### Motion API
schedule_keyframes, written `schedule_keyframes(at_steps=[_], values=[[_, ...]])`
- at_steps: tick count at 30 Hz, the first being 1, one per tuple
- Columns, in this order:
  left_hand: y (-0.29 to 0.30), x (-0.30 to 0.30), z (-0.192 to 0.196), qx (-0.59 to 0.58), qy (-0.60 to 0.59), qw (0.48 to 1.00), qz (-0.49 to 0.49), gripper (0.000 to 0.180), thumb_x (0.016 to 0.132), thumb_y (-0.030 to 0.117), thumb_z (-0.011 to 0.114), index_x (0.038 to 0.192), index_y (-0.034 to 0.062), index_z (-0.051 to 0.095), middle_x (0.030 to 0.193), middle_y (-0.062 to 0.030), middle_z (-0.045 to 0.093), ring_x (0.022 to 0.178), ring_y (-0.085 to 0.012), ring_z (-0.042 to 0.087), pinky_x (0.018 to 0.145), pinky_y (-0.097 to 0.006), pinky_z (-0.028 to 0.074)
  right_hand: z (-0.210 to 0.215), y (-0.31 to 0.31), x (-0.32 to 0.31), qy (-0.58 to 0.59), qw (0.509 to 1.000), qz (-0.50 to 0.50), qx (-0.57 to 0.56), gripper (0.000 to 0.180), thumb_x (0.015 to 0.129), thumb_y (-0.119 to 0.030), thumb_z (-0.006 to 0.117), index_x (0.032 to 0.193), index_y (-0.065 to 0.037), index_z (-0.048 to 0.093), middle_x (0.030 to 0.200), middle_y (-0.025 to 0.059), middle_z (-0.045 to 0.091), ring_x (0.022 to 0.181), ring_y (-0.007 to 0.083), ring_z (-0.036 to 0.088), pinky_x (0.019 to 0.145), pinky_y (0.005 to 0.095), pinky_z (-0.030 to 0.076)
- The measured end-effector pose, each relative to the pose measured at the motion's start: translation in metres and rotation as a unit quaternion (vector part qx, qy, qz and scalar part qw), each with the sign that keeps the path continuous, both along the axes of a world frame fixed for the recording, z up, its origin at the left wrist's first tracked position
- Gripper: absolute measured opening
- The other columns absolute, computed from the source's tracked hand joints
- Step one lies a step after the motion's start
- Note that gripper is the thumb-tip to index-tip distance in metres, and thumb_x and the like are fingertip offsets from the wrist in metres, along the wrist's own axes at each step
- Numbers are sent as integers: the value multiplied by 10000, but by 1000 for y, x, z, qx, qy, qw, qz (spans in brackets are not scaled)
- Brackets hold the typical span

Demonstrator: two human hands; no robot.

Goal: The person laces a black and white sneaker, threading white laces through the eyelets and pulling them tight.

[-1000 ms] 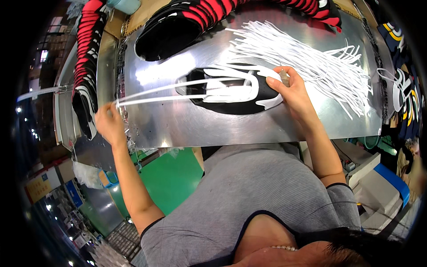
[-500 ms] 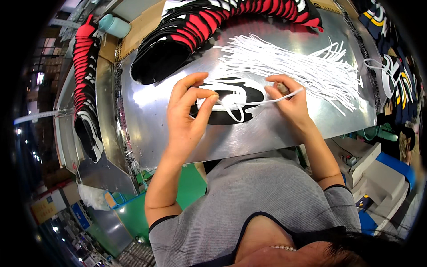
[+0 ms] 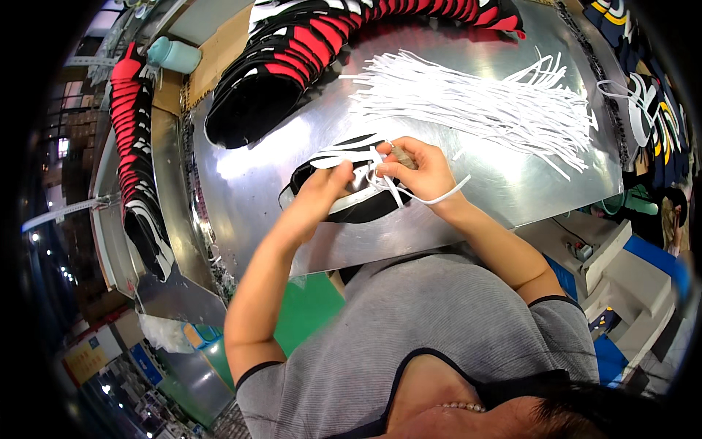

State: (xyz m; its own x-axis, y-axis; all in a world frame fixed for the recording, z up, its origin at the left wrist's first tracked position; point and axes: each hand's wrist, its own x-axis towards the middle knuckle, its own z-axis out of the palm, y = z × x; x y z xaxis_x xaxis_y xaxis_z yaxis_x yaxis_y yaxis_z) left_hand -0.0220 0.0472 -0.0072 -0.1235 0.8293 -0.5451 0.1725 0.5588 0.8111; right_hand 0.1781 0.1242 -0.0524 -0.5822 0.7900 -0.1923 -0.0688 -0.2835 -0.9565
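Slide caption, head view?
Left hand at a black and white shoe upper, right hand at its white lace; white lace bundle on metal tabletop.

The head view comes from the left of two fisheye cameras worn on the person's head, looking steeply down. The grey ribbed shirt [image 3: 409, 314] looms close across the lower centre; the metal tabletop [image 3: 504, 186] spans the middle and top, a little farther off. Green floor [image 3: 311, 300] shows deeper below, left of centre. Straight edges bow toward the frame's rim.
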Motion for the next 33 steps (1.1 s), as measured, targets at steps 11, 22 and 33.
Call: schedule_keyframes(at_steps=[11,22,33], values=[[-15,51,-9,134,-20,976,169,157,936,159,670,965,8,701,798,0,665,626,-42,523,543,-211,392,12,-12,-4,-191,958,18,212,433,818,-121,768,1188,-36,559,774,80,696,693,156,654,629,287,488],[-23,58,-12,164,7,967,196,121,899,113,706,954,5,699,803,-23,680,586,-52,543,504,-213,406,30,-16,32,-140,958,64,240,135,952,-90,611,1040,13,603,834,118,683,755,167,668,663,302,502],[-25,52,-6,147,-39,975,161,115,908,110,677,916,-3,694,800,-42,697,577,-71,559,532,-218,444,34,-3,30,-139,967,107,187,132,923,-140,590,910,-21,646,709,66,690,567,191,622,564,314,472]])
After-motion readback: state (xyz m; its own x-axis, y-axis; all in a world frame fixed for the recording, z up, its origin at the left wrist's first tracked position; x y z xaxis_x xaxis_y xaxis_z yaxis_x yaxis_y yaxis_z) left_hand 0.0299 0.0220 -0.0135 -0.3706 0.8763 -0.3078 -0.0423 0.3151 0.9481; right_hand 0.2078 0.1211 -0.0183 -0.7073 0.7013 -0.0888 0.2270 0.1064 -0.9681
